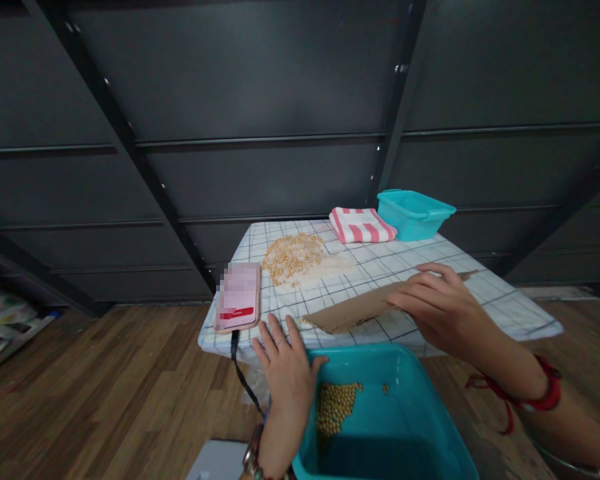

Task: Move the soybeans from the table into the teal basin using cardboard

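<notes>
My right hand (437, 303) grips a strip of brown cardboard (353, 310) by its upper edge, tilted over the tabletop near the front edge. With fingers spread, my left hand (287, 360) lies at the table's front edge, its thumb over the rim of a teal plastic basin (415, 400). Inside that basin, round yellow soybeans (335, 407) gather at the left side. Beyond the cardboard, a pile of pale yellow beans mixed with fine white grains (295, 257) is spread on the checked tablecloth (360, 287).
A phone (240, 297) with a black strap lies on the table's left corner. At the back right are a folded pink-and-white striped towel (363, 225) and a smaller teal basket (413, 217). Dark metal panels (270, 80) rise behind the table. A grey object (215, 460) sits below left.
</notes>
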A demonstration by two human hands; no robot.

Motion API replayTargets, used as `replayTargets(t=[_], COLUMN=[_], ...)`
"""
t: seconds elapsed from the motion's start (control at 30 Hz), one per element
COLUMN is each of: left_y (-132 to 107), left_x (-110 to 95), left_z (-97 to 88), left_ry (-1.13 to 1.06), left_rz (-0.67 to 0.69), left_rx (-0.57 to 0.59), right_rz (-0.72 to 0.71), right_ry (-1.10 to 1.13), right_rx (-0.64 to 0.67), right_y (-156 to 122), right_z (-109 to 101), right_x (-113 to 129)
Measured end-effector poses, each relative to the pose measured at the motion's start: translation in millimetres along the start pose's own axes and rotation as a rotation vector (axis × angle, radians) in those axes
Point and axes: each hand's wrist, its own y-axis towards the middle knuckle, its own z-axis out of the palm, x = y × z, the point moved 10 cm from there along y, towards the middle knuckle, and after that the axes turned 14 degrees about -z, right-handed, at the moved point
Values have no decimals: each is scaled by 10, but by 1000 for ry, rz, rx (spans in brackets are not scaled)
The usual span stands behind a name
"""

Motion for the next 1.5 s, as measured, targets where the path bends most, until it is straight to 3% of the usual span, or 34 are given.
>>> replayTargets(t=[0.3, 0.73, 1.0, 1.2, 1.3, 1.5], left_y=[-19, 0, -8, -8, -4, 10], left_x=[-23, 1, -3, -12, -12, 25], left_z=[-55, -5, -38, -47, -35, -1], left_ry=[32, 17, 11, 18, 18, -5], left_rz=[6, 2, 11, 4, 3, 4], left_rx=[-13, -44, -28, -25, -21, -1], right_rz=[-4, -1, 12, -14, 11, -34], right_ry=[4, 130, 37, 101, 178, 305], right_rx=[-51, -21, -55, -21, 18, -23], right_y=[33, -183, -36, 16, -62, -221], right_z=[115, -1, -1, 31, 77, 59], right_x=[40, -7, -21, 22, -20, -74])
